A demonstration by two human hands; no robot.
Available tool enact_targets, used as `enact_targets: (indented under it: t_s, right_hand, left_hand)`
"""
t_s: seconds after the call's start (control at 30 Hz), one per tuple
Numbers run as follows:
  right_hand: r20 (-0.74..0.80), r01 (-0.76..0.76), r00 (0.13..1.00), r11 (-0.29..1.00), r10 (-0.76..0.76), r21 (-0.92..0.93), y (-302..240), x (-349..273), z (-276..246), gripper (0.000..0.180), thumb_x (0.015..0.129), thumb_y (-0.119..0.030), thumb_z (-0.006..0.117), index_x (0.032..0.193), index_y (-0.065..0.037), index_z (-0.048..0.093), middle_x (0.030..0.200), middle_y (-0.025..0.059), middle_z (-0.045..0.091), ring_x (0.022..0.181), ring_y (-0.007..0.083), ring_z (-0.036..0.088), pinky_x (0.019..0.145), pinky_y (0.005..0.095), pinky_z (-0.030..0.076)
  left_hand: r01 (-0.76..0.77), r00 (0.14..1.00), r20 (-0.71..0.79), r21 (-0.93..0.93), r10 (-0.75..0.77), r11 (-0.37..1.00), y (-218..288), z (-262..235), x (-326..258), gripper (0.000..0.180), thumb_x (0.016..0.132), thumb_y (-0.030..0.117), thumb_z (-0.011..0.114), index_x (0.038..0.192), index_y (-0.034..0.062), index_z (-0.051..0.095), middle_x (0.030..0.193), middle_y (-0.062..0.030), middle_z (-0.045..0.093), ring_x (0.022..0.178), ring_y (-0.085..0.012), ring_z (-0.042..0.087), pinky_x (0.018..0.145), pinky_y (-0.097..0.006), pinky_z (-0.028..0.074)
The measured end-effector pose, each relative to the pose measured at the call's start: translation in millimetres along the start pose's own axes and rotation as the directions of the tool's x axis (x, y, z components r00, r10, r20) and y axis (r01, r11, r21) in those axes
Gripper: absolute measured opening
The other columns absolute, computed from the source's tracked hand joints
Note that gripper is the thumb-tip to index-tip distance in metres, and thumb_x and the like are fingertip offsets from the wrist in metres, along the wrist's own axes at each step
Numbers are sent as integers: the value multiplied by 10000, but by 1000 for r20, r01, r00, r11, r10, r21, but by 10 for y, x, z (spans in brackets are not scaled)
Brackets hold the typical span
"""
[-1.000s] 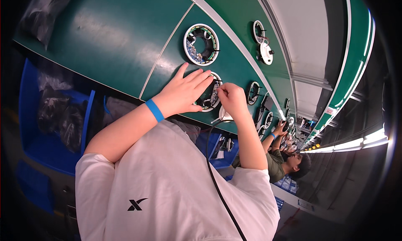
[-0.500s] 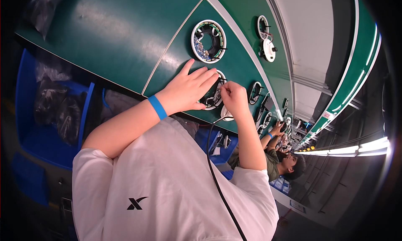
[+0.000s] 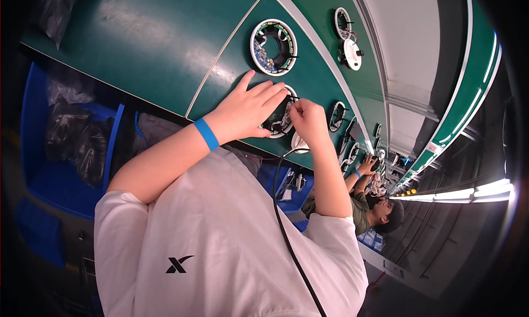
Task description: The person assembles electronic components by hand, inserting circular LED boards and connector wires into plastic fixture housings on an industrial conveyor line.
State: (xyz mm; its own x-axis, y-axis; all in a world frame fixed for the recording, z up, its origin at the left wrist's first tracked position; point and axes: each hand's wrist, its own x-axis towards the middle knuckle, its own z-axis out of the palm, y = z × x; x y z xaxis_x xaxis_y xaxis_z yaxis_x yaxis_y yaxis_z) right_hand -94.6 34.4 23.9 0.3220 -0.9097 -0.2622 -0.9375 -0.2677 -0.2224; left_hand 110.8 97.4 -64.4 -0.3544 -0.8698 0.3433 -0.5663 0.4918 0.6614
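My left hand (image 3: 248, 112) lies with fingers spread across a round white-rimmed ring housing (image 3: 284, 130) on the green bench, hiding much of it. Inside that ring, wires and black parts show between the hands. At its right side, my right hand (image 3: 308, 121) has its fingers pinched together; whatever they hold is hidden. Below the right hand, partly covered by it, is a white round part (image 3: 298, 143). Just beyond my left fingertips sits a second ring housing (image 3: 274, 47), with a green circuit board, small blue components and black clips inside.
On the raised green strip stand another ring (image 3: 343, 23) and a white disc with a black knob (image 3: 352, 55). More rings (image 3: 337, 116) line the bench rightward, where a co-worker's hands (image 3: 366, 167) handle parts. A black cable (image 3: 284, 223) crosses my shirt. Blue bins (image 3: 66, 173) sit below.
The rings and the disc appear slightly higher in the picture, and both hands have shifted slightly upward with the ring beneath them. My hands keep the same pose.
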Motion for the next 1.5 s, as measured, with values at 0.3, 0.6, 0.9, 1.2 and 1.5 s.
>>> enact_targets:
  t_s: [0.3, 0.6, 0.9, 1.2, 1.5]
  right_hand:
    - [174, -194, 966, 981, 191, 1, -22, 109, -172, 190, 838, -156, 740, 777, 20, 704, 685, 201, 674, 631, 344, 684, 628, 423, 533]
    - [224, -166, 963, 985, 151, 51, 32, 100, -163, 187, 880, -155, 741, 863, 31, 737, 686, 185, 675, 626, 268, 673, 641, 386, 534]
    - [-241, 301, 930, 951, -276, 70, 85, -552, -708, 179, 869, 16, 715, 1038, -22, 760, 1038, 137, 760, 856, 246, 752, 719, 329, 588]
    - [92, 444, 890, 895, -447, 48, 174, -863, -349, 153, 857, -31, 744, 1010, -28, 751, 1031, 126, 730, 843, 321, 724, 748, 404, 586]
    - [24, 153, 981, 844, -193, 514, 318, -780, -256, 200, 887, 78, 624, 1060, 46, 720, 1043, 142, 724, 926, 256, 737, 801, 337, 610]
  left_hand:
    - [3, 1000, 18, 25, -3, 1000, -5, -2, 9, 1045, 721, 519, 854, 1530, 31, 409, 1563, -101, 468, 1420, -256, 477, 1223, -589, 235]
    - [5, 1000, -1, 43, -5, 999, 8, 4, -1, 1021, 714, 522, 858, 1509, 45, 431, 1552, -93, 475, 1419, -236, 475, 1220, -588, 245]
    - [-4, 1000, -17, 48, 5, 999, 15, 24, -23, 1000, 713, 499, 864, 1503, 55, 440, 1555, -85, 469, 1425, -231, 468, 1226, -574, 245]
    - [-4, 1000, -9, 62, 4, 998, 7, 35, -12, 1016, 707, 491, 872, 1511, 57, 429, 1559, -76, 466, 1428, -216, 468, 1227, -560, 250]
    - [0, 1000, -17, 27, 1, 1000, 8, 24, -17, 1007, 704, 462, 879, 1510, 65, 424, 1565, -74, 459, 1424, -226, 472, 1233, -561, 242]
